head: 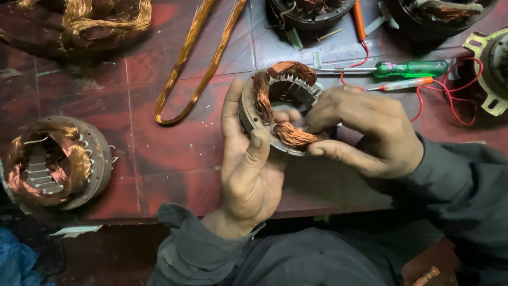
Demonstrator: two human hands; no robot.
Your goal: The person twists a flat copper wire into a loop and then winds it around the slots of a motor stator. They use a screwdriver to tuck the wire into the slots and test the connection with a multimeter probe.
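A round metal stator ring (247,114) with copper wire coils (264,95) wound through its slots is held up in front of me. My left hand (246,169) cradles it from below and the left side, thumb pressed on its rim. On its right side my right hand (365,130) pinches the lower copper coil bundle (293,136) between fingertips. Both sleeves are grey.
A second wound stator (53,161) lies at the left on the red tiled floor (174,143). A long loop of copper wire (193,66) lies above centre. A green-handled screwdriver (410,69), a thin tester (402,85), red wires (450,95) and more motor parts (309,10) sit at the top right.
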